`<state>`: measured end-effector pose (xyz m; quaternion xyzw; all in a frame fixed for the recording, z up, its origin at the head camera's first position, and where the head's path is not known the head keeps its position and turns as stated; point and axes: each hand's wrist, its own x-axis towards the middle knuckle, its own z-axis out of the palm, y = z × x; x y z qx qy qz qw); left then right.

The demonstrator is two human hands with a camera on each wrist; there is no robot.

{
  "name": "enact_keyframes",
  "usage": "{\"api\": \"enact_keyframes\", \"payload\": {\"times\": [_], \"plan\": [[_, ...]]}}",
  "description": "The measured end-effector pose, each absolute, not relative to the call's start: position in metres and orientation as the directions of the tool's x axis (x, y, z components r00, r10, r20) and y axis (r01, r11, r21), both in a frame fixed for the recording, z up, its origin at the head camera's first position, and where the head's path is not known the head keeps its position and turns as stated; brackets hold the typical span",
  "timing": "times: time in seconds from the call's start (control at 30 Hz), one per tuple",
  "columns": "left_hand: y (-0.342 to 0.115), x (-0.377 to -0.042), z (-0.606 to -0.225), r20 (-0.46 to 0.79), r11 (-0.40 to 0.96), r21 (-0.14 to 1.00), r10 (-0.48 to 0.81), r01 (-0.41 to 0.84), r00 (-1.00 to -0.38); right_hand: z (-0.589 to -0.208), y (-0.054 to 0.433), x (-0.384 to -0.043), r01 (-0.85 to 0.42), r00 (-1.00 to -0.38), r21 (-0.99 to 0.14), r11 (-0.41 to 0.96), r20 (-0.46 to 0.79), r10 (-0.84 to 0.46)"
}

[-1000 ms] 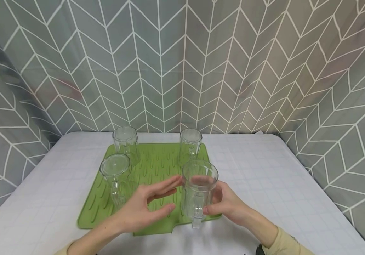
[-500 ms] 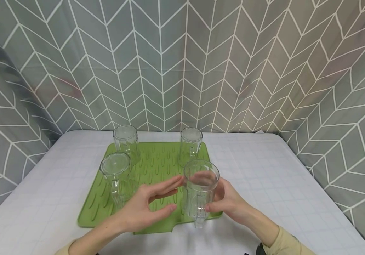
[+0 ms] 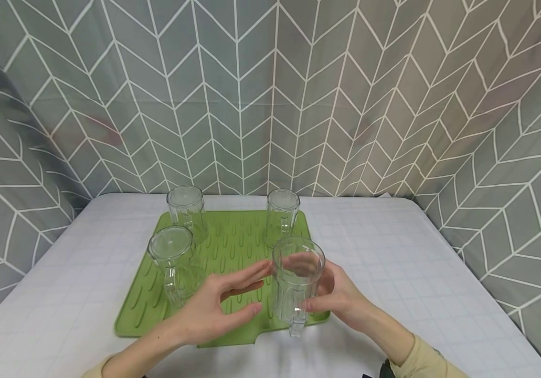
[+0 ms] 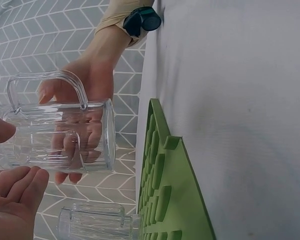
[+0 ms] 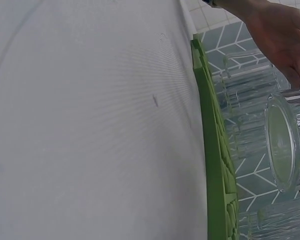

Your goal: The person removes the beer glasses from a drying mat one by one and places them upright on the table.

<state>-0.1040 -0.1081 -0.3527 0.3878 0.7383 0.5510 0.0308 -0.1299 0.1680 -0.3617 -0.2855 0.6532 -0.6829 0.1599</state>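
Observation:
A clear glass mug is held upright by my right hand, its thumb by the handle and its fingers behind the glass. The left wrist view shows the mug's base raised off the green drying mat. Fingers extended and thumb apart, my left hand is at the mug's left side. Its fingertips reach the glass near the rim; whether they touch it, I cannot tell. Part of the right hand's fingers shows through the glass.
Several more glass mugs stand on the mat: one at the back left, one at the front left and one at the back right. A white cloth covers the table. Grey patterned curtains enclose the back and sides.
The held mug and both hands have shifted very slightly right in the head view since a second ago. Over the last half second they are almost still.

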Motion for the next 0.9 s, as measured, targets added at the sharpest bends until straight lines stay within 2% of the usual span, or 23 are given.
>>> {"api": "enact_keyframes", "payload": {"times": [0.3,0.67,0.9], "plan": [[-0.110,-0.105,-0.351,0.365,0.131,0.842,0.576,0.523,-0.731,-0.364,0.171,-0.132,-0.161,-0.771,-0.979,-0.126,0.204,-0.603],[-0.129,-0.110,-0.326,0.419,0.185,0.821,0.447,0.540,-0.791,-0.363,0.174,-0.135,-0.199,-0.749,-0.962,-0.187,0.272,-0.605],[-0.149,-0.119,-0.311,0.547,0.124,0.777,0.353,0.617,-0.759,-0.363,0.176,-0.137,-0.203,-0.745,-0.962,-0.183,0.273,-0.608]]}}
